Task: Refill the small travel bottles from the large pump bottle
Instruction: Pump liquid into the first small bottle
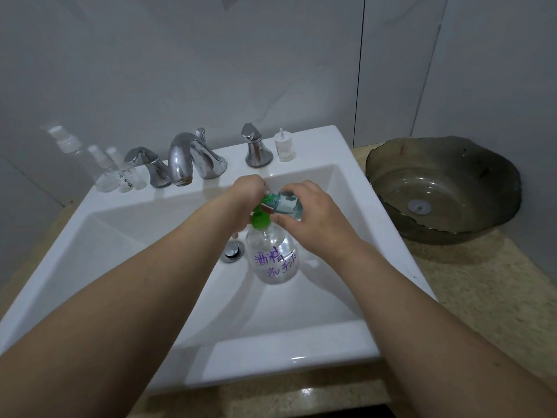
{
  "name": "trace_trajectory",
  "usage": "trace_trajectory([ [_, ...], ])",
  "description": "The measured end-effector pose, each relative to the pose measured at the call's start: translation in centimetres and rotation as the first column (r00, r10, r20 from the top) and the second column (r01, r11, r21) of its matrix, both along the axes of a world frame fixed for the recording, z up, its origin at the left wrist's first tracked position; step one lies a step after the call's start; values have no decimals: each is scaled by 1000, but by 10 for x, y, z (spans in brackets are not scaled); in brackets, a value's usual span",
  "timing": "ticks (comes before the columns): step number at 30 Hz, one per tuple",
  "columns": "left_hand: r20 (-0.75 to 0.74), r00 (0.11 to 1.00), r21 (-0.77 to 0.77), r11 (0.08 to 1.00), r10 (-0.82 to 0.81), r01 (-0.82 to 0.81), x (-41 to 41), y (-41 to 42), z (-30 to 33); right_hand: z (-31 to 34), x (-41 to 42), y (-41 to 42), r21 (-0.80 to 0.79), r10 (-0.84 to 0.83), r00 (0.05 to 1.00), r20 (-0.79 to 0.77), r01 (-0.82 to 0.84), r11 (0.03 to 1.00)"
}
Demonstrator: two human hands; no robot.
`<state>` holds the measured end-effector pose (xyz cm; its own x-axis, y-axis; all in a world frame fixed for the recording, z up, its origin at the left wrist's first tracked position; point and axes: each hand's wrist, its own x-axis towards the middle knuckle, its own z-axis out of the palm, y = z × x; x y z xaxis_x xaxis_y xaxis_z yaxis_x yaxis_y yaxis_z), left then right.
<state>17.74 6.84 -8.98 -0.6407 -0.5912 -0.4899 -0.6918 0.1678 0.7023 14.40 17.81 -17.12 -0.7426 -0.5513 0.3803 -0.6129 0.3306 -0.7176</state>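
Over the white sink [346,342] basin, the large pump bottle [275,257], clear with purple handwriting, stands upright near the drain [232,251]. Left hand [245,200] fingers curl onto its green pump head [260,220]. Right hand [313,218] fingers grip a small travel bottle [287,202], tilted against the pump nozzle. More small bottles [117,173] stand on the rim beside the faucet [184,158]. A dark bowl [443,188] rests on the table [470,291].
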Motion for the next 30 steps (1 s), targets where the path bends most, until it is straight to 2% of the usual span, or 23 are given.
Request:
trace_trajectory([
  [12, 28, 999, -91, 995, -32, 34, 0, 1, -7, -2, 1, 2, 34, 15, 1000, 22, -15, 999],
  [21, -7, 999, 128, 991, 33, -32, -2, -6, -3, 0, 1, 0, -30, 3, 1000, -10, -4, 1000],
  [26, -15, 1000, 59, 998, 15, -14, -4, -9, -5, 0, 1, 0, -14, -5, 1000, -7, 5, 1000],
  [30, -108, 994, 16, 1000, -1, 3, -9, -11, -16, 0, 1, 0, 35, -3, 1000, 2, 3, 999],
])
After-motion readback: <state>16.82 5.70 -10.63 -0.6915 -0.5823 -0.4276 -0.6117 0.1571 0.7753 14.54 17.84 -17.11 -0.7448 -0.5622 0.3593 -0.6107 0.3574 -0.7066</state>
